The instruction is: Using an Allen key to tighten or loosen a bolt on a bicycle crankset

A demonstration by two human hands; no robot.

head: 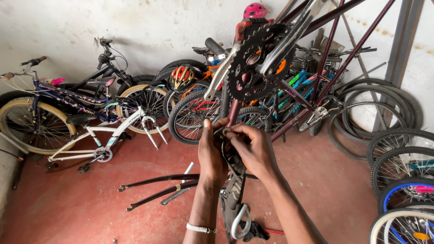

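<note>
Maroon steel tubing of an upturned bicycle frame (289, 118) rises in front of the person, with its black toothed chainring (255, 63) and silver crank arm (221, 74) at the top of the view. Both hands meet just below the chainring on the frame's upright tube. The left hand (212, 151) is curled around the tube from the left, fingers closed against it. The right hand (255, 149) pinches a small metal fitting (226, 132) between thumb and fingertips, held right at the tube; what exactly the piece is I cannot tell. It looks light, hard and probably greasy, so easy to drop; a fingertip pinch suits it. The frame looks stiff and fairly heavy, best steadied by its tube, away from the sharp teeth. Around stand parked bicycles (68, 117), loose wheels (402, 180), and black mudguard stays (158, 185) on the red floor (68, 203).
</note>
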